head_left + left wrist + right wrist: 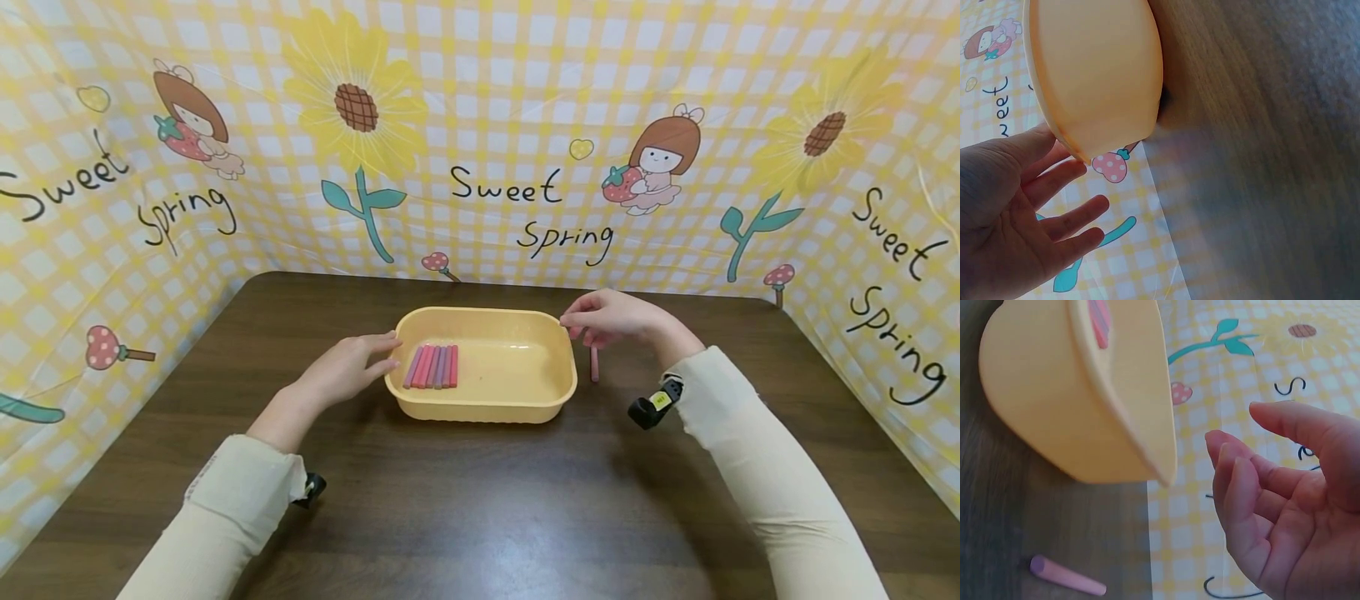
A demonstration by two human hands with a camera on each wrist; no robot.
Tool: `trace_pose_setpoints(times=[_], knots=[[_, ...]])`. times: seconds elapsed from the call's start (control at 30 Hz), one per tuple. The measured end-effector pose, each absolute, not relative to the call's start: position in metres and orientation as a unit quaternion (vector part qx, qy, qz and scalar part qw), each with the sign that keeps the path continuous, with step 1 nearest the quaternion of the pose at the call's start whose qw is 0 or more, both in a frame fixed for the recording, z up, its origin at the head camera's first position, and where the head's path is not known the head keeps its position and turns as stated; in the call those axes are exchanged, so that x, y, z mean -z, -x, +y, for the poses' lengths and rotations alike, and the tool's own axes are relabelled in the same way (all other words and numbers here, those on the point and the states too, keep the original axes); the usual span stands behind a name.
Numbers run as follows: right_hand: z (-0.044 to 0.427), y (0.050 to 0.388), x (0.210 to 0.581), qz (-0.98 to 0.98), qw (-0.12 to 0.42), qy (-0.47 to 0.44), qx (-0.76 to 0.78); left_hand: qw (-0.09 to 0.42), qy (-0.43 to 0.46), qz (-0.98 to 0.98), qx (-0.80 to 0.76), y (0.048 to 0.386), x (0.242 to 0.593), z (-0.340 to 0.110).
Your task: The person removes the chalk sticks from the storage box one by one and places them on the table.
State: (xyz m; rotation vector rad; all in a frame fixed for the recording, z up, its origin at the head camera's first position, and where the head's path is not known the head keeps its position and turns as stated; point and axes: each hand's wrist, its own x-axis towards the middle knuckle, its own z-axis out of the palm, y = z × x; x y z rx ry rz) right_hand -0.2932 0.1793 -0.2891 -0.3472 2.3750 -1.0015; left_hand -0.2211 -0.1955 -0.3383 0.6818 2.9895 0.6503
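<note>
While the yellow tray (517,367) sits flat on the table (465,508) in front of me, its row of pink and purple sticks (432,367) lies inside, toward 9 o'clock. Just outside the tray, at 3 o'clock, rests a loose pink stick (595,367). My left hand (341,367) is at 9 o'clock, fingers extended and touching the rim; my right hand (618,317) is at 2 o'clock, fingers loosely bent, grasping nothing.

To handle the tray well, I judge I should bear evenly on both ends, keep it level so the row stays together, and avoid knocking the loose stick.

Beyond, the checked cloth (495,92) reads "Sweet Spring" at 10, 12 and 2 o'clock. The yellow label (657,401) at my right wrist is too small to read.
</note>
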Motion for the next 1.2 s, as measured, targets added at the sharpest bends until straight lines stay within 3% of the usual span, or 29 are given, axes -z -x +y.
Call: trace_pose_setpoints(times=[1.2], knots=[[0.104, 0.33, 0.297, 0.86, 0.32, 0.204, 0.341, 0.002, -0.216, 0.955, -0.205, 0.223, 0.339, -0.195]])
